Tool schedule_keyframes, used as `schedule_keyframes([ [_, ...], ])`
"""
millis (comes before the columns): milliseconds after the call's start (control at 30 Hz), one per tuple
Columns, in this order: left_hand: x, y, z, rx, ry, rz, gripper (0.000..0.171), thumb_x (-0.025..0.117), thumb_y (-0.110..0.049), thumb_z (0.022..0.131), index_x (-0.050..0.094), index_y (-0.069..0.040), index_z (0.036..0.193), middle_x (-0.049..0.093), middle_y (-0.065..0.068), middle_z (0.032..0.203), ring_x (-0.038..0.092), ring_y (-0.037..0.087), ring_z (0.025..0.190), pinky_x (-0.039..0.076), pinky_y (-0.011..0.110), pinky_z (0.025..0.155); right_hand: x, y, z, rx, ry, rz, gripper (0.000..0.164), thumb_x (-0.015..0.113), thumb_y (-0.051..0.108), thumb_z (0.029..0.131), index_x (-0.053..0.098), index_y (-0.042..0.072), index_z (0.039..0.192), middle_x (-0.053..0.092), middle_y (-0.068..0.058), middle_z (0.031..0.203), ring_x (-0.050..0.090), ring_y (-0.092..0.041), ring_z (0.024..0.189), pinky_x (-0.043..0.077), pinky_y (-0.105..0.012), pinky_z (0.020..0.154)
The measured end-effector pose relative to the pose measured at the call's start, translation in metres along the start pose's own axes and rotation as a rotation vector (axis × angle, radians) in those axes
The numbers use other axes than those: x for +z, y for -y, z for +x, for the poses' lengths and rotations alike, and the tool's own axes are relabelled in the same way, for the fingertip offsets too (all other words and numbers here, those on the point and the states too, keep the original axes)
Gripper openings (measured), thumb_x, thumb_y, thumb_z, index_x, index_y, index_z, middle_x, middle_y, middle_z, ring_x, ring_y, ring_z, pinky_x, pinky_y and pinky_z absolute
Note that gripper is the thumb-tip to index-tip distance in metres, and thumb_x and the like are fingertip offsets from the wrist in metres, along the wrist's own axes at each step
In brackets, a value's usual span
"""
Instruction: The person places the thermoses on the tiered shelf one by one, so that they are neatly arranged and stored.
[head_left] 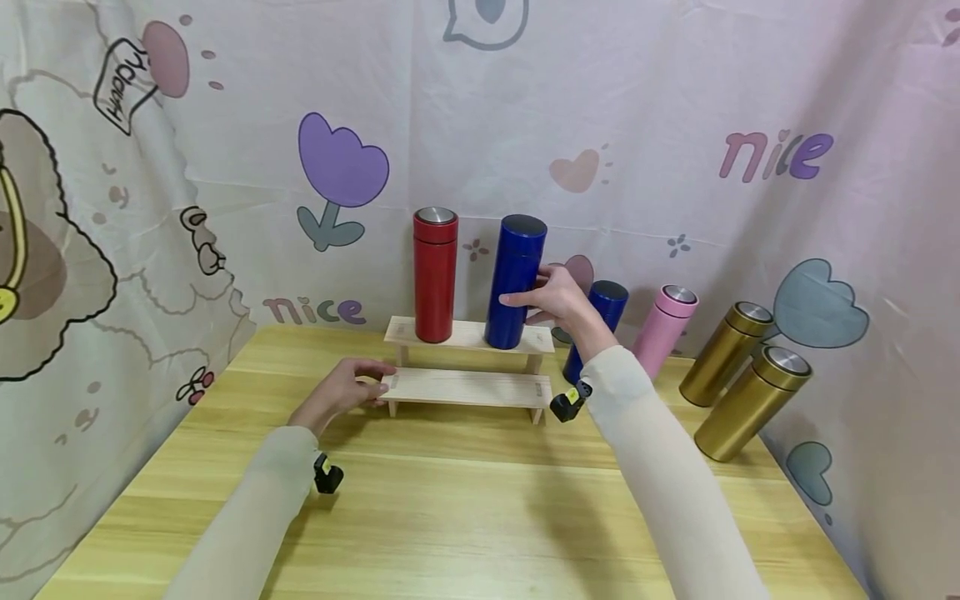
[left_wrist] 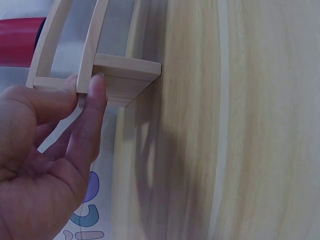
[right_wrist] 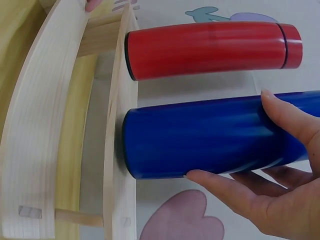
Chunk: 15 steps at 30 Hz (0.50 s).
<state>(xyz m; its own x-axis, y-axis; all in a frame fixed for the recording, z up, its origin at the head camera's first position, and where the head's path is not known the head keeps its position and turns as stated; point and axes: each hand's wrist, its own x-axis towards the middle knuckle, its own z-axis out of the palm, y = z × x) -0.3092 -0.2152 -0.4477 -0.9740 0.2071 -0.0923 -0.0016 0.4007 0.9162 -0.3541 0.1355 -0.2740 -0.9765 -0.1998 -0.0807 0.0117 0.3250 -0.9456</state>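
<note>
In the head view, the tall blue cylindrical bottle with a dark top point(head_left: 516, 267) lies at nine o'clock from the right hand point(head_left: 558, 296), whose thumb and fingers grip its sides. The bottle's long axis runs roughly upright, its base at the upper tier of the pale two-tier wooden stand point(head_left: 468, 388); whether it bears weight there cannot be told. The left hand point(head_left: 347, 388), farther off, pinches the lower tier's nine-o'clock end; from it the bottle lies at two o'clock.

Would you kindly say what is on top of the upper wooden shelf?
A red bottle stands on the upper shelf, with a blue bottle held toward its right end; whether it fully rests there is unclear. The shelf beneath them is covered.
</note>
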Motion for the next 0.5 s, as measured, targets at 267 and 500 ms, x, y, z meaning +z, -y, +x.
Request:
schedule_keyframes([
  [267, 0.0, -0.001, 0.0, -0.008, -0.001, 0.007, 0.04, 0.064, -0.001, 0.099, 0.06, 0.004, 0.139, 0.054, 0.029, 0.137, 0.068, 0.017, 0.089, 0.067, 0.032, 0.082, 0.015, 0.001, 0.009, -0.031, -0.032, -0.023, 0.089, 0.088, 0.014, 0.082, 0.039, 0.008, 0.157, 0.052, -0.017, 0.155, 0.057, -0.038, 0.136, 0.058, -0.06, 0.102],
  [500, 0.0, -0.001, -0.001, -0.014, -0.001, 0.003, 0.04, 0.065, 0.0, 0.099, 0.06, 0.004, 0.139, 0.054, 0.029, 0.138, 0.068, 0.018, 0.087, 0.067, 0.031, 0.081, 0.024, -0.001, 0.013, -0.033, -0.027, -0.006, 0.089, 0.087, 0.014, 0.082, 0.039, 0.009, 0.157, 0.052, -0.017, 0.155, 0.055, -0.038, 0.138, 0.056, -0.061, 0.104],
])
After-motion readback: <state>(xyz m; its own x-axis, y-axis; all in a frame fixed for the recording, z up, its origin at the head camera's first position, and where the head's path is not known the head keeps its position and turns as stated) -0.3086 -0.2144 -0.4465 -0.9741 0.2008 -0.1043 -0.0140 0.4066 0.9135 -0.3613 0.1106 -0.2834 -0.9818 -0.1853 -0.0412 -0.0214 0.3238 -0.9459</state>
